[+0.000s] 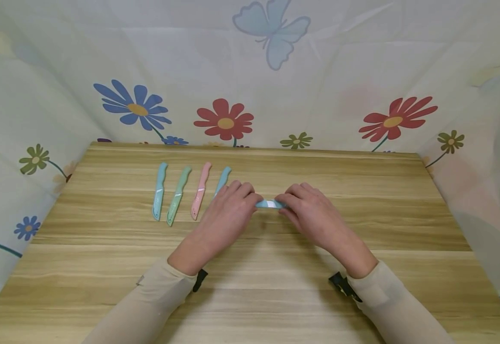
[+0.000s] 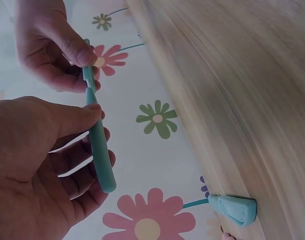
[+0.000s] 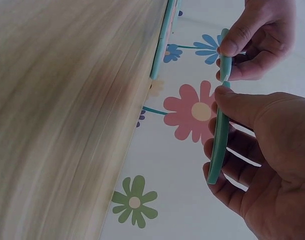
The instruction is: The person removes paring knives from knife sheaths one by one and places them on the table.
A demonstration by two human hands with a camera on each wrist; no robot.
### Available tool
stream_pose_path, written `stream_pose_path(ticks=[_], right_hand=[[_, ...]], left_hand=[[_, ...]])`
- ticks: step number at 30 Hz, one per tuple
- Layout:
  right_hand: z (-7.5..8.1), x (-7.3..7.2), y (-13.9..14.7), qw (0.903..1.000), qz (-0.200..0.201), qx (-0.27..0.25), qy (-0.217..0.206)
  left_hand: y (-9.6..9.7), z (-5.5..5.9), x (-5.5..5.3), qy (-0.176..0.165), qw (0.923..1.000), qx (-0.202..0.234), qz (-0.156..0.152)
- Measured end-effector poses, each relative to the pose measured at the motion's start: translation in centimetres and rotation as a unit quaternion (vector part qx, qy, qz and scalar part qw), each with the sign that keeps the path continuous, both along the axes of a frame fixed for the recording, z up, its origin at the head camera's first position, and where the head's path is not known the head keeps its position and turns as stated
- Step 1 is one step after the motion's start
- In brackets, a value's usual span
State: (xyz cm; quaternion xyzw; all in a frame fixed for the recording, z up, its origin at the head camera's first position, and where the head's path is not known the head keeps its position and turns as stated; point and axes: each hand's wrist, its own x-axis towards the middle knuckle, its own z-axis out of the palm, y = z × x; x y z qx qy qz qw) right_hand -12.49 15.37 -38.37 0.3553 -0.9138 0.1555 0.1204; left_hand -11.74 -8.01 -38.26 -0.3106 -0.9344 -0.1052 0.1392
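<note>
Your wood-grain tabletop [image 1: 271, 301] is bordered on three sides by white sheeting [image 1: 340, 52] printed with red, blue and green flowers [image 1: 226, 123] and a pale-blue butterfly [image 1: 272, 34].

Left sleeve [image 1: 140, 306] and right sleeve [image 1: 404, 308], both long and pale beige.
The cloth looks plain, lightly creased near the left cuff [image 1: 172, 282], with a faint paler patch by the right cuff [image 1: 367, 282]; a small black fitting [image 1: 200, 280] shows at the left one's inner side, a larger black buckle-like piece [image 1: 345, 287] at the right one's.
</note>
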Motion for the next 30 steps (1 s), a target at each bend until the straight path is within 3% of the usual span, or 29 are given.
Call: stream_pose_path(ticks=[30], right_hand=[[0.02,-0.10,0.28,0.9999,0.000,-0.007,0.009]], left_hand=[[-0.27,0.05,-0.13,-0.005,0.9999,-0.009,0.014]])
